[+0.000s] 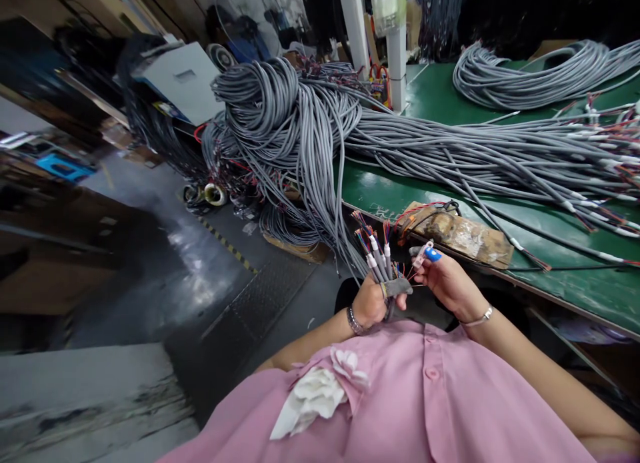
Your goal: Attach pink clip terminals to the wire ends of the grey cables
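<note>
My left hand [373, 302] is closed round a bunch of grey cables [381, 266], held upright in front of my shirt. Their ends are stripped, with white wrapping below fans of thin coloured wires [367, 230]. A grey finger cover is on its thumb. Just to the right, my right hand [445, 283] pinches at a thin reddish wire that runs from the bunch. Blue and pale wraps cover its fingertips, and the exact grip is partly hidden.
A thick heap of grey cables [300, 136] spills over the end of the green table [575, 276]. A worn wooden block [450, 233] with wires lies at the table's near edge. Coiled cables [530, 76] rest at the back. White posts [397, 63] stand behind the heap.
</note>
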Demonstrator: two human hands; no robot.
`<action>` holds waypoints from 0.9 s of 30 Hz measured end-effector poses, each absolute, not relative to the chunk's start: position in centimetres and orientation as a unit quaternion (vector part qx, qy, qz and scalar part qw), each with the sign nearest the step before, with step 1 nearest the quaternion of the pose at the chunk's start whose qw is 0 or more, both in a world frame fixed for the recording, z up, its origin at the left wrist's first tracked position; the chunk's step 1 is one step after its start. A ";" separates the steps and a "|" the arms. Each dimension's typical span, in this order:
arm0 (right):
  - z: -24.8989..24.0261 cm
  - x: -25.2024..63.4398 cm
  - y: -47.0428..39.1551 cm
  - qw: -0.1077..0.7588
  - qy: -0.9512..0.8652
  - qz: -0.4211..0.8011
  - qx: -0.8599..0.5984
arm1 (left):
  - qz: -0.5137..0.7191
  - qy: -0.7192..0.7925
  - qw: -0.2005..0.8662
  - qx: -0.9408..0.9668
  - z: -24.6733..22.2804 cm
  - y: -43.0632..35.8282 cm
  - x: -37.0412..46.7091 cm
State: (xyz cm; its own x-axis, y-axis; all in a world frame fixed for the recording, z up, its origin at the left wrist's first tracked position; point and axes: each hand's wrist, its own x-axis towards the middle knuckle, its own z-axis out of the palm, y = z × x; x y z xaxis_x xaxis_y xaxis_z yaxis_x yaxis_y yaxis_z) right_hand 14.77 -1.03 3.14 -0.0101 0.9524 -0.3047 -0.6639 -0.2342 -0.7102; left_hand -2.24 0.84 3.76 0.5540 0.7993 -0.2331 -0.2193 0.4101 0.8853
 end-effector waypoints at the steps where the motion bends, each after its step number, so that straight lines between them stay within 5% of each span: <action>1: 3.1 14.7 -1.1 0.595 -0.195 0.674 -0.391 | 0.320 0.330 0.778 0.429 3.7 1.1 -2.3; 27: 2.6 14.6 -0.8 0.605 -0.176 0.664 -0.403 | 0.255 0.308 0.815 0.419 2.7 3.2 -0.9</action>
State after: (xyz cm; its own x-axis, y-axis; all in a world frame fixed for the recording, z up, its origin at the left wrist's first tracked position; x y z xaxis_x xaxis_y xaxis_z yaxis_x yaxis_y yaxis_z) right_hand 14.61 -0.81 2.63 0.0553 0.9449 -0.3226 -0.6621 -0.2071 -0.7203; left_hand -0.86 3.20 2.73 0.6800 0.6742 -0.2881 -0.1576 0.5182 0.8406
